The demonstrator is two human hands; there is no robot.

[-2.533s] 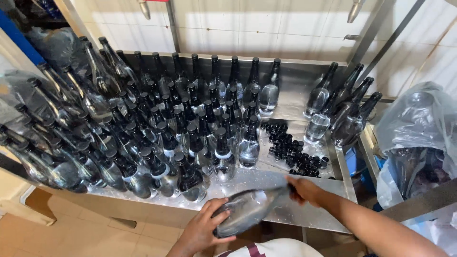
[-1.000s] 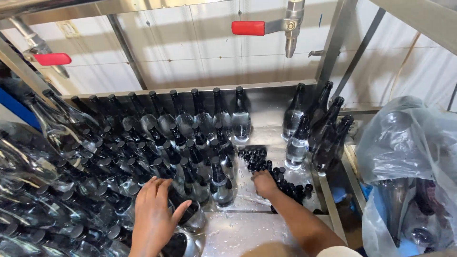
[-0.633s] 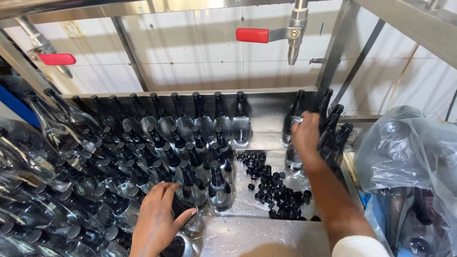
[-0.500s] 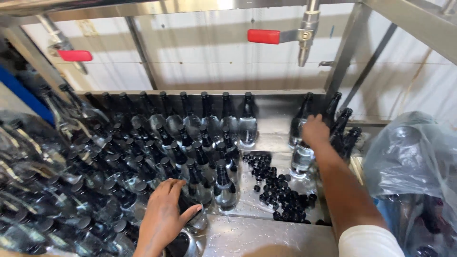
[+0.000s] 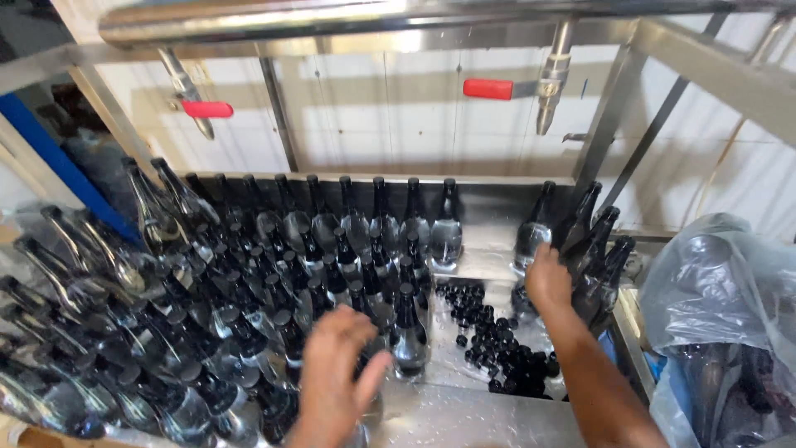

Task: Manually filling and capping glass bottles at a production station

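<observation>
Steel bench (image 5: 489, 411), wet, sheeted in reflective metal. Dark glass bottles (image 5: 274, 282), slender-necked, packed upright in rows. Loose black caps (image 5: 497, 348), small and round, heaped between groups. Left hand (image 5: 336, 377), blurred, fingers spread apart above front bottles. Right hand (image 5: 547, 278) on a clear-bodied bottle (image 5: 531, 241) at right cluster; closure cannot be told.

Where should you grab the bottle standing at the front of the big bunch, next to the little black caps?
Grab the bottle by its thin neck, coming straight down from above. It stands upright, and other bottles crowd its left side, so the neck is probably the easiest part to reach.
</observation>
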